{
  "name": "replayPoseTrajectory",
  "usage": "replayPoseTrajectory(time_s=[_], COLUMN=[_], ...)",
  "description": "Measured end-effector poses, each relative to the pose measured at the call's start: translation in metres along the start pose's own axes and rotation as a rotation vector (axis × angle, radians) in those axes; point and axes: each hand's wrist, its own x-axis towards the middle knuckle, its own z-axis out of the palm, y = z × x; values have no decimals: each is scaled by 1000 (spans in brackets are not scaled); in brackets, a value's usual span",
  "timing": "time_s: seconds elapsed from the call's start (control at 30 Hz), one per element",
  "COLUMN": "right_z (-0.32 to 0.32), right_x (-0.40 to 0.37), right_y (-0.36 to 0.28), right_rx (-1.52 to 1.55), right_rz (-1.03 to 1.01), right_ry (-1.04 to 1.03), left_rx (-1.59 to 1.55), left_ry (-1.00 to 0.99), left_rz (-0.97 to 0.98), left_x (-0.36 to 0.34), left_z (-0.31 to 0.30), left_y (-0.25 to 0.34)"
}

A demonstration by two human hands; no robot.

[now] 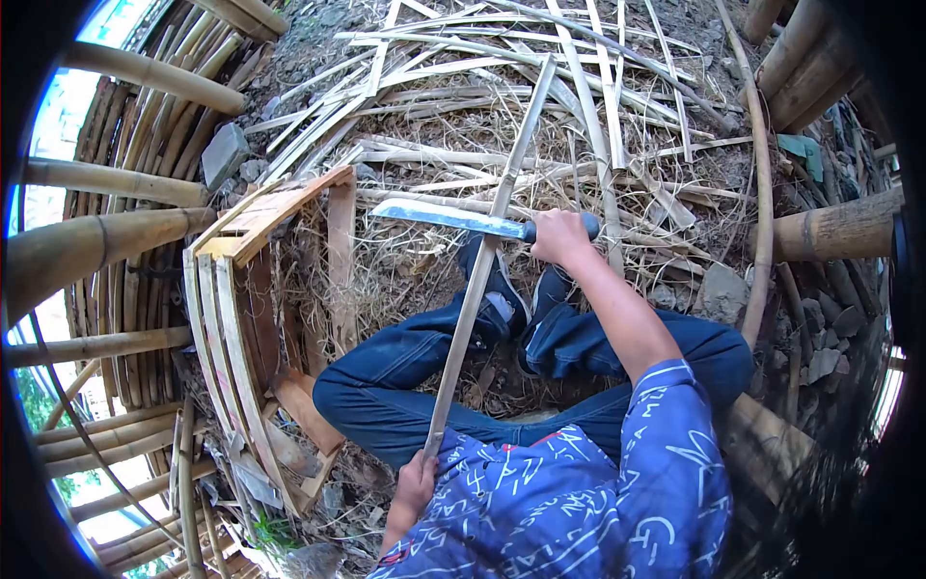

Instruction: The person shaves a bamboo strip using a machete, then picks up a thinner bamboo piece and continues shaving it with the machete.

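Note:
My right hand is wrapped round the dark handle of a machete, whose long blade points left. The blade crosses a long bamboo strip and seems to lie against it; whether the edge bites in cannot be seen. Near my left hip, my left hand is closed round the lower end of that strip. From there the strip slants up and away between my bent legs, its far end above the ground litter. My jeans and shoes lie beneath it.
A wooden crate stands close on my left. Split bamboo strips and fibrous shavings cover the ground ahead. Bamboo poles line the left side, and rocks lie at right near a thick bamboo pole.

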Motion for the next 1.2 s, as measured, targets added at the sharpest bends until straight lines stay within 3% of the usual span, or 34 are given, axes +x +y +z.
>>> replayPoseTrajectory(time_s=[0.17, 0.37, 0.43, 0.8, 1.03, 1.13, 1.2], right_z=[-4, -20, -23, -7, -9, -13, -17], right_x=[23, 41, 46, 52, 52, 39, 19], right_y=[12, 21, 25, 21, 36, 50, 50], right_rx=[41, -59, -16, -146, 2, 56, 154], right_rz=[25, 13, 98, 96, 361, 352, 279], right_ry=[102, 0, 90, 151, 236, 302, 213], left_rx=[-7, -54, -80, -275, -450, -442, -444], left_ry=[-25, -36, -33, -115, -213, -210, -196], left_rz=[-58, -73, -80, -184, -249, -263, -288], left_x=[-2, 0, -1, 2, -5, -2, 0], left_z=[-1, -1, -1, -5, -12, -13, -11], left_y=[-2, -1, 0, -22, -2, 1, -3])
